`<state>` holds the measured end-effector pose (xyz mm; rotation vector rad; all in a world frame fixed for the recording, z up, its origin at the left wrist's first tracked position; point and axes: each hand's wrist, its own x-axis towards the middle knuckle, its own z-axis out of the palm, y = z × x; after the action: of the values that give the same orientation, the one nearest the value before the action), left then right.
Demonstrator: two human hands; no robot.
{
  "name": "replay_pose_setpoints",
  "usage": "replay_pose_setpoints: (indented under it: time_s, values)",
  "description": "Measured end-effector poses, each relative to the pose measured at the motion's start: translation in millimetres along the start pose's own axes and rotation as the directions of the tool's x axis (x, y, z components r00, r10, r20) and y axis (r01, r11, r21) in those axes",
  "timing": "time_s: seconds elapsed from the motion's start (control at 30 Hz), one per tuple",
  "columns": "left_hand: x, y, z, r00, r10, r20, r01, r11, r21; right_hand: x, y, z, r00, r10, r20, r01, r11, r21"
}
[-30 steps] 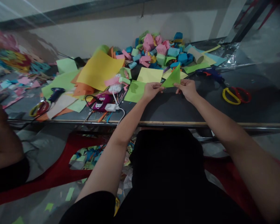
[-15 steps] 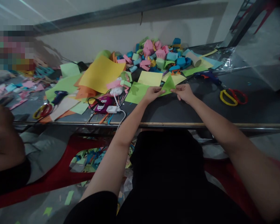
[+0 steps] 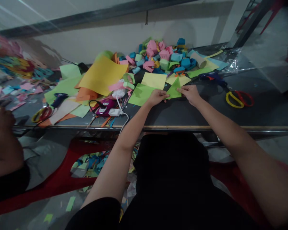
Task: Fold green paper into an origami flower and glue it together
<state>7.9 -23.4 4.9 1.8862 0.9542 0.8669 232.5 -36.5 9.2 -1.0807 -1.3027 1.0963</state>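
Observation:
A bright green piece of paper point(image 3: 175, 90), folded to a pointed triangle, is held between my hands just above the table. My left hand point(image 3: 158, 96) pinches its lower left corner. On the other side my right hand point(image 3: 191, 93) grips its right edge between thumb and fingers. Beneath and to the left lies a flat green sheet point(image 3: 141, 95). A pale yellow sheet point(image 3: 154, 80) rests behind it, and another yellow sheet point(image 3: 182, 80) lies behind the folded piece.
Behind is a heap of coloured foam-like pieces point(image 3: 165, 55). Scissors point(image 3: 235, 99) and a glue gun point(image 3: 213, 78) lie right. A purple power strip point(image 3: 107, 108) with cables and a large orange-yellow sheet point(image 3: 103, 76) are left. A co-worker's hand point(image 3: 2, 119) is far left.
My right hand has shifted slightly up along the green paper's right edge, and the folded piece is turned a little. My left hand keeps its pinch. The view has moved slightly.

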Motion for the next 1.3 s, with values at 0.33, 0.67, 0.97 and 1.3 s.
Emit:
replay_pose_setpoints:
  time_s: [0.33, 0.67, 0.97, 1.3]
  values:
    - [0, 9, -3.7, 0.977, 0.001, 0.213, -0.012, 0.999, 0.052, -5, 1, 0, 0.996, -0.084, -0.033, 0.085, 0.996, 0.036]
    - [-4, 10, -1.1, 0.99, -0.004, 0.139, -0.012, 0.994, 0.111, -1, -1, 1, 0.997, -0.048, -0.054, 0.053, 0.995, 0.083]
    - [-6, 16, 0.8, 0.991, -0.041, 0.125, 0.035, 0.998, 0.048, -1, -3, 0, 0.994, -0.032, -0.108, 0.041, 0.996, 0.085]
    - [-4, 8, -0.1, 0.992, -0.025, 0.126, 0.016, 0.997, 0.077, -2, -2, 2, 0.995, -0.032, -0.099, 0.043, 0.993, 0.11]
